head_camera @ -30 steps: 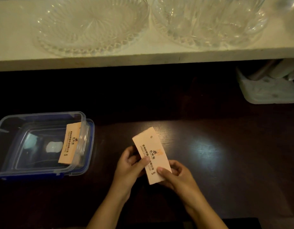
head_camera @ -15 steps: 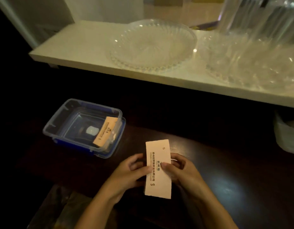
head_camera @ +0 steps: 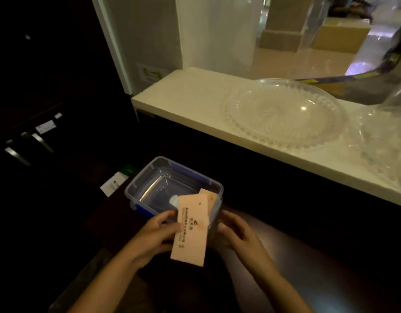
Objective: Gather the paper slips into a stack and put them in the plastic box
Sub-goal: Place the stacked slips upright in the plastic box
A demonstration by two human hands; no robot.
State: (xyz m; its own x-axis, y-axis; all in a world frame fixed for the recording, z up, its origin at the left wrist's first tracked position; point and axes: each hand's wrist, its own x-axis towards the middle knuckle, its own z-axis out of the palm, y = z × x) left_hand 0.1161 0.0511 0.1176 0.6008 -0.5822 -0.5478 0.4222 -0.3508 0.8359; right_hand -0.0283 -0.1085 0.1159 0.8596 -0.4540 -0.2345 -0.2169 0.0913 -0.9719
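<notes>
A stack of pale orange paper slips (head_camera: pixel 191 231) with dark printed text is upright between my hands, just in front of the clear plastic box (head_camera: pixel 150 177). My left hand (head_camera: pixel 154 236) pinches its left edge with thumb and fingers. My right hand (head_camera: pixel 235 231) is at the stack's right side, behind it, fingers curled; its contact with the stack is hidden by the slips. The box sits on a blue lid on the dark table, open on top. One more orange slip (head_camera: pixel 209 196) leans inside against its near right wall.
A white shelf (head_camera: pixel 195 102) runs behind the table and carries two clear glass dishes (head_camera: pixel 285 114). A small white card (head_camera: pixel 113 185) lies left of the box. Metal handles (head_camera: pixel 37 141) show in the dark at far left.
My view has swung left and the box now lies directly behind the stack. Both hands have carried the slips toward the box's near right corner.
</notes>
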